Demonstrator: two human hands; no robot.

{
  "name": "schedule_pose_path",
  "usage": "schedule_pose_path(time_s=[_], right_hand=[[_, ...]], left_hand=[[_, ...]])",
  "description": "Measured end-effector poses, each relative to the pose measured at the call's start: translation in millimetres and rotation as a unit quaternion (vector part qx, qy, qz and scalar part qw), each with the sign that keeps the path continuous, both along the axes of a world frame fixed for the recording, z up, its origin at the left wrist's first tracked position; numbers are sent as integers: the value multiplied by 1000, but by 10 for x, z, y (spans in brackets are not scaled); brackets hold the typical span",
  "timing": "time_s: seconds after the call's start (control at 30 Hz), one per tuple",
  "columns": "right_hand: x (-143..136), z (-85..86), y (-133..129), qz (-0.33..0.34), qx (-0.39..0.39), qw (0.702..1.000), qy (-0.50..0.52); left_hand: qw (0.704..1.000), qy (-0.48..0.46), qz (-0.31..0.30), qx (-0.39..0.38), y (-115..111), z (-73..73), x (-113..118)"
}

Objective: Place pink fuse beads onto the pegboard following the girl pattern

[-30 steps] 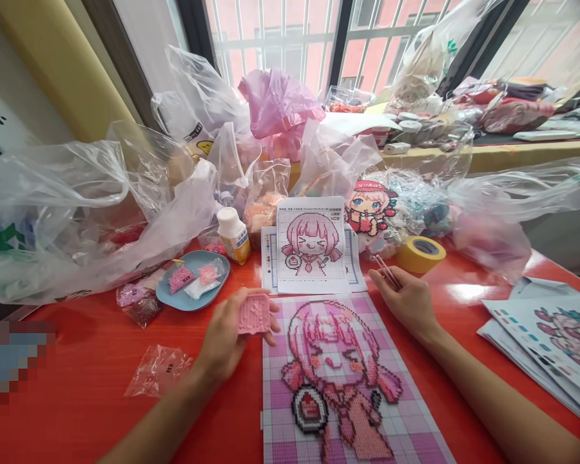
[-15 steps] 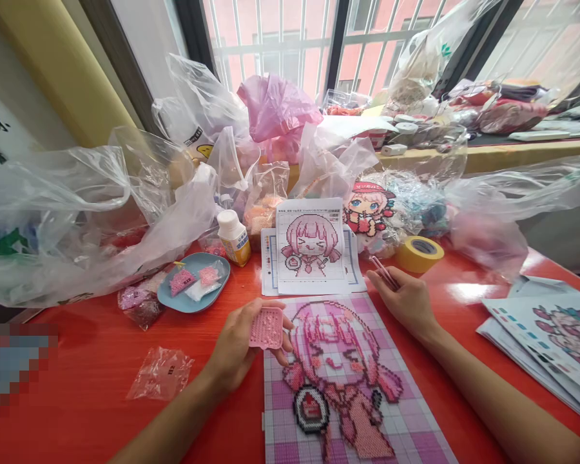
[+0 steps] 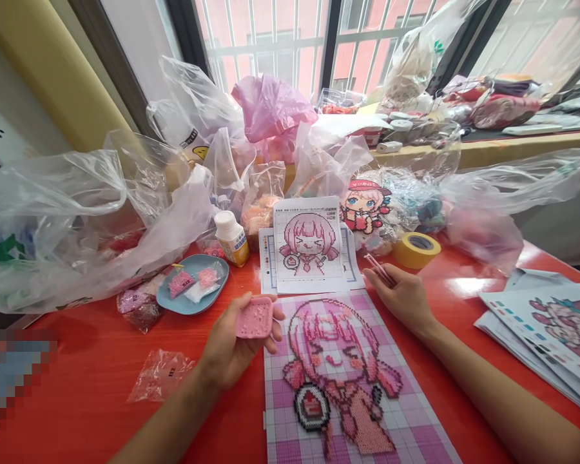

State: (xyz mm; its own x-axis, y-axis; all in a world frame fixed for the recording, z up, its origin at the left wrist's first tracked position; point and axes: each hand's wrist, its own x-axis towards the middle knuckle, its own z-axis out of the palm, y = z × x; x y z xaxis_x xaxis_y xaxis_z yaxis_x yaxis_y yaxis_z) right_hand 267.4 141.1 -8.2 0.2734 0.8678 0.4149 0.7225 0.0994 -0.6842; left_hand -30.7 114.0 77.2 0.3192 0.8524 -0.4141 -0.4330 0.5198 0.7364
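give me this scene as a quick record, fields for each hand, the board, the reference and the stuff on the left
left hand: left hand holding pink bead tray
right hand: right hand holding pink tweezers
board: pegboard with bead figure
reference: printed chart behind board
left side: blue plate with bead packets

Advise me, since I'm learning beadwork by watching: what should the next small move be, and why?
Probably bring the tweezers in the right hand over to the tray and pick up a bead. The left hand holds the tray near the board, beads seem to lie in it, and parts of the design look unfilled.
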Motion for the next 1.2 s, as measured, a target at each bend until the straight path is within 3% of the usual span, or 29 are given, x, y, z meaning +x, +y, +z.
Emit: schedule_pose_path(time_s=[0.17,0.43,0.57,0.67,0.77,0.87,0.97,1.2], right_hand=[[-3,4,-1,3,-1,1000,-1],[-3,-9,-2,6,-1,1000,-5],[-4,-7,-4,8,-2,1000,-5],[-4,-6,-6,9,-3,1000,-5],[-3,-4,-6,9,-4,1000,-7],[-5,-2,-4,10,-2,1000,-8],[-6,1,-4,11,-1,1000,-10],[-17,19,-14,15,9,1000,-15]], left_hand=[[997,-54,-17,-51,31,31,-27],[997,-74,12,-30,18,23,-29],[997,-79,-5,-25,16,0,-36],[996,-81,25,-6,17,-15,-42],[997,-79,-12,-21,9,-21,-31],[995,-92,26,2,-10,-23,-9],[995,-94,-13,-14,-46,-36,15],[994,-105,-24,-4,-78,-55,37]])
